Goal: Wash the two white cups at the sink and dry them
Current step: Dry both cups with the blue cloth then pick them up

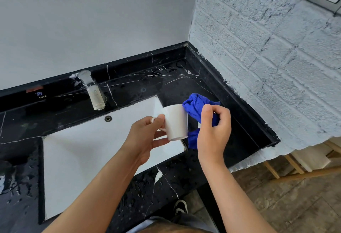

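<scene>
Cup: smooth white ceramic cup (176, 122), tapered, lying on its side above the right end of the sink (88, 159).
Left hand: left hand (145, 138), fingers closed around the cup handle.
Right hand: right hand (215, 131), fingers clenched on a soft blue cloth (196, 108) pressed to the cup mouth.
Surface: wet black marble surface (166, 183) with white veins.
Tap: clear cylindrical tap (93, 90).
Writing: "COLD" label (42, 96) left of the tap.

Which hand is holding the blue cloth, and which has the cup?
The right hand grips the bunched blue cloth against the cup's mouth. The left hand holds the white cup by its handle, tilted over the sink's right end.
</scene>
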